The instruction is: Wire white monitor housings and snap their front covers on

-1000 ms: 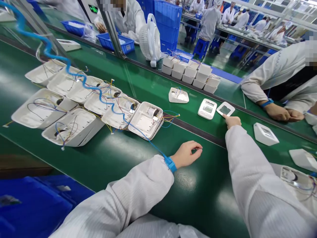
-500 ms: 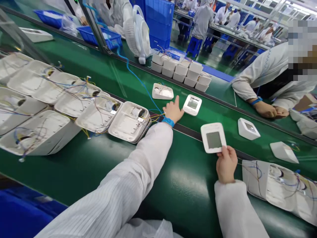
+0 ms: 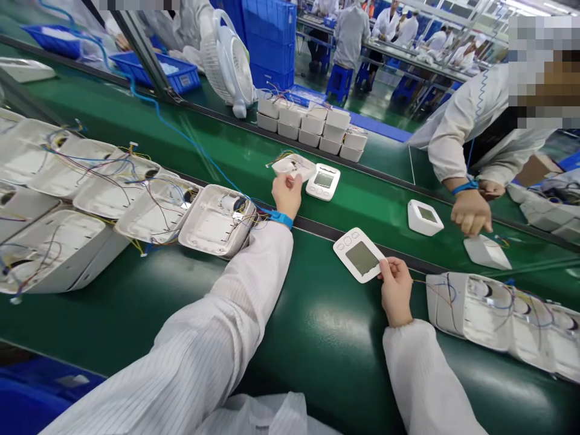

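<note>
My left hand (image 3: 287,194), with a blue band at its wrist, has its fingers closed on the near edge of a white plastic housing (image 3: 304,165) with wires inside. The housing lies on the green belt. Touching or almost touching its right side is a white device with a display (image 3: 324,181). Between the thumb and fingers of my right hand (image 3: 396,290) is a white front panel (image 3: 360,255) by its lower right corner. A grey screen and three outlined button shapes show on its face, and it is tilted above the black rail.
Open housings with loose wires (image 3: 217,220) crowd the left; more housings (image 3: 489,314) stand at right. A co-worker's hand (image 3: 471,211) reaches to a white housing (image 3: 487,252) on the belt. A blue cord (image 3: 181,136) crosses the belt. Stacked housings (image 3: 310,124) and a fan (image 3: 229,63) stand behind.
My left hand has gone from pointing over the belt to gripping the housing. My right hand has turned the front panel. The co-worker's hand has come down to a housing.
</note>
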`<state>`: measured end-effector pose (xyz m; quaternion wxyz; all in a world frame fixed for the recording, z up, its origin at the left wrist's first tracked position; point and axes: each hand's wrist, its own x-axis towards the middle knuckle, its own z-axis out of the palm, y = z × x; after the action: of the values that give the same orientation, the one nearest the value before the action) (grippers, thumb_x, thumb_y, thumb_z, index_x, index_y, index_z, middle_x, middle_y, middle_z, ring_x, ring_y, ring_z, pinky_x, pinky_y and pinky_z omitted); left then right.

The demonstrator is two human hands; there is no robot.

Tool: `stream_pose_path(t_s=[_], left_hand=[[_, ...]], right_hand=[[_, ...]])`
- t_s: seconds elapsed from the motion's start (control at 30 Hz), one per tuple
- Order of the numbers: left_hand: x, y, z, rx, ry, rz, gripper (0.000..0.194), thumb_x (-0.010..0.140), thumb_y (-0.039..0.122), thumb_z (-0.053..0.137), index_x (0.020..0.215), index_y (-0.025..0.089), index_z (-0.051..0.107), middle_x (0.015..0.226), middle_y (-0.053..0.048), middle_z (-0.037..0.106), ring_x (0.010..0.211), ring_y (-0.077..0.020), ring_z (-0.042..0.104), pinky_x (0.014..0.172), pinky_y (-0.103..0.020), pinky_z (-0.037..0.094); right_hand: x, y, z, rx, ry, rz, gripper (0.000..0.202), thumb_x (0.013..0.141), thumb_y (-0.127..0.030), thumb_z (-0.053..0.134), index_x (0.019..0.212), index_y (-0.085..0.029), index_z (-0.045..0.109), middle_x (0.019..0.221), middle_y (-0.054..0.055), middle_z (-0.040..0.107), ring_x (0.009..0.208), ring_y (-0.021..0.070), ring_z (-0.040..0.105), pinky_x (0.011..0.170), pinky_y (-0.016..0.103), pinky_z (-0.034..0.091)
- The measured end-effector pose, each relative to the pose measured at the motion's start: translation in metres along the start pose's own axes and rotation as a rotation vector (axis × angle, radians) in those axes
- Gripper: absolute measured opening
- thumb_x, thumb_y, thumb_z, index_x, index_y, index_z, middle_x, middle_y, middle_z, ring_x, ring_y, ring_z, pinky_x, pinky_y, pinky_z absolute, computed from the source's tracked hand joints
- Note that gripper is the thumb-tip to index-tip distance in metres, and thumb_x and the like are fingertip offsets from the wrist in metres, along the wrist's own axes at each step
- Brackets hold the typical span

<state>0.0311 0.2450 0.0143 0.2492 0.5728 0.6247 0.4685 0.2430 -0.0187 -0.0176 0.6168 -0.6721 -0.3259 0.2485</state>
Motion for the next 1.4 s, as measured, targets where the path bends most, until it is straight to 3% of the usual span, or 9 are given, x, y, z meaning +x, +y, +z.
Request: stream_pose_path(t_s=[0.17, 0.5, 0.77, 0.9, 0.97, 1.07, 1.17, 1.3, 1.4], left_hand=[[-0.083, 0.015, -0.012, -0.304, -0.090, 0.164, 0.023, 0.081, 0.016, 0.065, 0.065, 0.019, 0.048, 0.077, 0.000, 0.051, 0.079, -0.0131, 0.052, 0.080, -0.030, 0.047], [-0.221, 0.001, -0.064, -0.512, -0.680, 0.145, 0.022, 0.070, 0.009, 0.049, 0.088, 0.020, 0.047, 0.073, 0.005, 0.057, 0.052, -0.0079, 0.053, 0.053, -0.021, 0.042], [-0.240, 0.003, -0.072, -0.393, -0.862, 0.236, 0.023, 0.071, 0.007, 0.047, 0.080, 0.018, 0.065, 0.080, -0.001, 0.067, 0.080, -0.0175, 0.063, 0.081, -0.034, 0.051], [-0.241, 0.007, -0.073, -0.482, -0.834, 0.261, 0.018, 0.084, 0.027, 0.057, 0.095, 0.019, 0.069, 0.107, -0.009, 0.070, 0.120, -0.0255, 0.057, 0.109, -0.045, 0.038], [-0.243, 0.009, -0.073, -0.732, -0.879, 0.138, 0.043, 0.085, 0.050, 0.060, 0.115, 0.020, 0.065, 0.127, -0.012, 0.065, 0.127, -0.0275, 0.054, 0.111, -0.046, 0.037], [-0.246, 0.013, -0.072, -1.164, -0.986, -0.289, 0.080, 0.078, 0.081, 0.045, 0.128, 0.021, 0.058, 0.137, -0.015, 0.059, 0.120, -0.0312, 0.060, 0.105, -0.050, 0.045], [-0.247, 0.017, -0.073, -1.309, -1.048, -0.631, 0.083, 0.078, 0.085, 0.036, 0.118, 0.018, 0.065, 0.132, -0.015, 0.063, 0.109, -0.0315, 0.067, 0.101, -0.050, 0.048], [-0.241, 0.019, -0.077, -1.304, -1.054, -0.693, 0.078, 0.083, 0.078, 0.036, 0.112, 0.014, 0.069, 0.106, -0.015, 0.074, 0.093, -0.0286, 0.070, 0.096, -0.046, 0.050], [-0.239, 0.019, -0.077, -1.286, -1.067, -0.679, 0.073, 0.083, 0.073, 0.040, 0.111, 0.012, 0.068, 0.103, -0.016, 0.074, 0.090, -0.0275, 0.070, 0.093, -0.044, 0.052]], right_hand=[[0.002, 0.002, -0.001, 0.051, 0.082, -0.012, 0.037, 0.075, -0.048, 0.072, 0.094, -0.018, 0.062, 0.078, -0.001, 0.062, 0.063, 0.0110, 0.055, 0.056, 0.023, 0.044], [0.014, 0.014, -0.009, 0.141, 0.217, -0.050, 0.053, 0.069, -0.046, 0.071, 0.111, -0.014, 0.061, 0.093, 0.005, 0.069, 0.083, 0.0162, 0.065, 0.077, 0.032, 0.053], [-0.007, -0.021, -0.009, 0.157, 0.255, -0.126, 0.037, 0.070, -0.044, 0.074, 0.094, -0.018, 0.063, 0.088, 0.003, 0.069, 0.081, 0.0164, 0.065, 0.080, 0.035, 0.053], [-0.053, -0.067, -0.018, -0.039, 0.330, -0.447, 0.019, 0.079, -0.038, 0.072, 0.088, -0.023, 0.065, 0.088, 0.003, 0.066, 0.086, 0.0196, 0.065, 0.082, 0.039, 0.053], [-0.082, -0.083, -0.016, -0.184, 0.210, -0.633, 0.007, 0.082, -0.030, 0.072, 0.085, -0.027, 0.066, 0.089, 0.003, 0.067, 0.089, 0.0219, 0.065, 0.081, 0.040, 0.054], [-0.114, -0.088, -0.003, -0.368, -0.295, -0.830, 0.016, 0.086, -0.016, 0.066, 0.093, -0.030, 0.070, 0.093, 0.004, 0.071, 0.089, 0.0216, 0.067, 0.080, 0.039, 0.054], [-0.123, -0.083, 0.008, -0.473, -0.599, -0.837, 0.020, 0.091, -0.015, 0.058, 0.101, -0.028, 0.071, 0.102, 0.005, 0.074, 0.095, 0.0208, 0.069, 0.083, 0.038, 0.055], [-0.107, -0.086, -0.008, -0.568, -0.628, -0.755, 0.015, 0.093, -0.024, 0.059, 0.102, -0.026, 0.071, 0.101, 0.004, 0.076, 0.094, 0.0200, 0.070, 0.084, 0.037, 0.056], [-0.081, -0.091, -0.034, -0.775, -0.424, -0.610, 0.021, 0.092, -0.038, 0.058, 0.089, -0.026, 0.075, 0.098, 0.005, 0.076, 0.092, 0.0231, 0.070, 0.083, 0.040, 0.055]])
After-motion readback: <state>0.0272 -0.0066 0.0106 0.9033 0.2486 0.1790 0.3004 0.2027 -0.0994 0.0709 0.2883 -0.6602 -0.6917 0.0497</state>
